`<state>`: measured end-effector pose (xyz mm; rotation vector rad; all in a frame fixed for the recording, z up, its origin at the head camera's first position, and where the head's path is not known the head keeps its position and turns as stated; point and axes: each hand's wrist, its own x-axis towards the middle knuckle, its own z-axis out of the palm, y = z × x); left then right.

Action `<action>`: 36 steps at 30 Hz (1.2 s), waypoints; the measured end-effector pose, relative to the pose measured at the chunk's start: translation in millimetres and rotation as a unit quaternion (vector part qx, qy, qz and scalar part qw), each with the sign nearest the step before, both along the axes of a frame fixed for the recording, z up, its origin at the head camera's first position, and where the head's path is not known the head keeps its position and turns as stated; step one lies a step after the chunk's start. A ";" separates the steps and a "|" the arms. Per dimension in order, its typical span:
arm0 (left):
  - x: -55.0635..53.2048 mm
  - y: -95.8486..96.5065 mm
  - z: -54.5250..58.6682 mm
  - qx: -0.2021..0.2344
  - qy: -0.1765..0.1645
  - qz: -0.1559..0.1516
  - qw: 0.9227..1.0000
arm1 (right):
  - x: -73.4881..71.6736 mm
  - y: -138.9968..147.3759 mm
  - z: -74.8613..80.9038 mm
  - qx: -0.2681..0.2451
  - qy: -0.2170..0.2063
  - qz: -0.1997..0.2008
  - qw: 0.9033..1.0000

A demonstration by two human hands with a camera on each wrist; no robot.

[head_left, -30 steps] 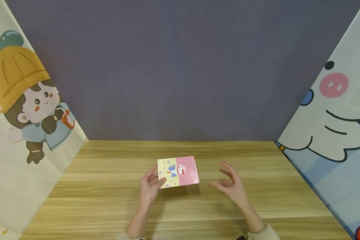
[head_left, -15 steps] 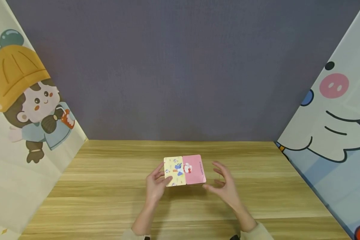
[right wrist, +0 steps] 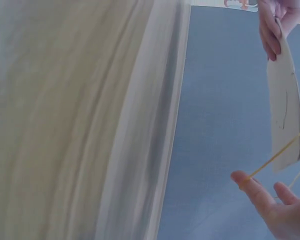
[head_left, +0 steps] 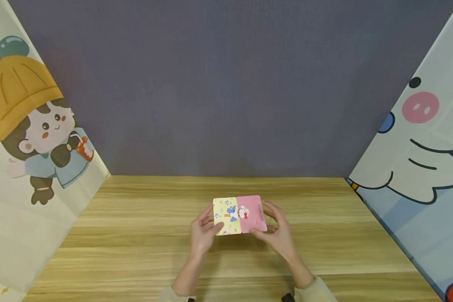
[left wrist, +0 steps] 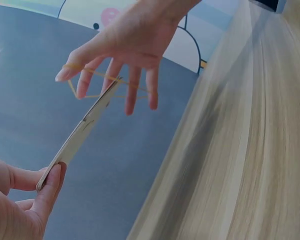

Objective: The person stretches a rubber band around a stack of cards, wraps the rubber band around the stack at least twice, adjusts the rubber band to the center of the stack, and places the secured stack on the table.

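A small booklet (head_left: 229, 216), spread flat with a yellow half and a pink half printed with cartoon figures, is held up over the table. My left hand (head_left: 202, 234) pinches its yellow end, thumb on top and fingers beneath. A thin yellow rubber band (right wrist: 280, 151) is stretched over the thumb and spread fingers of my right hand (head_left: 278, 235). That hand is at the pink end, its thumb overlapping the near corner in the head view. In the left wrist view, the booklet's far edge reaches into the band's loop. Its pale underside shows in the right wrist view.
A wood-grain table (head_left: 136, 235) lies below both hands. Behind it rises a dark grey panel (head_left: 226, 92). Cartoon-printed panels flank it, with a figure in a yellow hat (head_left: 22, 90) on the left and a pink-snouted one (head_left: 420, 107) on the right.
My left hand has carried the booklet a little to the right. The right hand has moved left, from well apart to right at the booklet's pink end, with the band still stretched.
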<state>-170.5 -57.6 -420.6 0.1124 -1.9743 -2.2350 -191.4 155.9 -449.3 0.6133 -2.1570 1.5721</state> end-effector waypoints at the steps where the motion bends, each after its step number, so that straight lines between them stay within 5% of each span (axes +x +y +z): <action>1: 0.3 0.5 0.1 0.001 0.000 -0.003 1.000 | -1.6 -0.5 -1.8 -0.003 0.006 -0.001 1.000; 15: 5.0 3.5 -3.0 -0.003 0.010 -0.035 0.999 | -1.4 -6.8 9.6 0.001 -0.035 -0.022 0.999; 20: 7.3 3.0 -4.3 -0.001 0.017 -0.057 0.998 | 9.1 -12.6 39.0 0.032 -0.032 -0.030 0.999; 30: 9.4 1.2 -8.7 -0.015 0.023 -0.089 0.996 | 1.4 -4.6 53.8 0.041 -0.096 0.001 0.995; 36: 11.7 -0.8 -9.7 -0.017 0.025 -0.112 0.993 | -10.2 4.4 59.8 0.004 -0.118 0.046 0.992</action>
